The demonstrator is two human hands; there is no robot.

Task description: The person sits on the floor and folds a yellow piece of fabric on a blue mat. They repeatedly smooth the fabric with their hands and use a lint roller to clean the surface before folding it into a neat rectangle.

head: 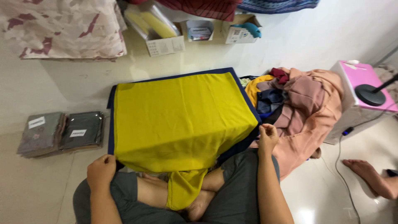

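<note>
A yellow cloth (178,116) lies spread flat over a dark blue board or mat (111,124) in front of my crossed legs. Its near end hangs down between my knees. My left hand (100,171) pinches the cloth's near left corner. My right hand (268,137) is closed on the cloth's near right corner, beside the blue edge. I sit on the floor in grey shorts.
A heap of pink, navy and yellow garments (298,103) lies to the right. Behind it stands a pink-topped white box (360,91) with a black lamp base. Two packed cloth bundles (62,132) sit left. Cardboard boxes (166,41) line the back. Another person's foot (369,174) rests at right.
</note>
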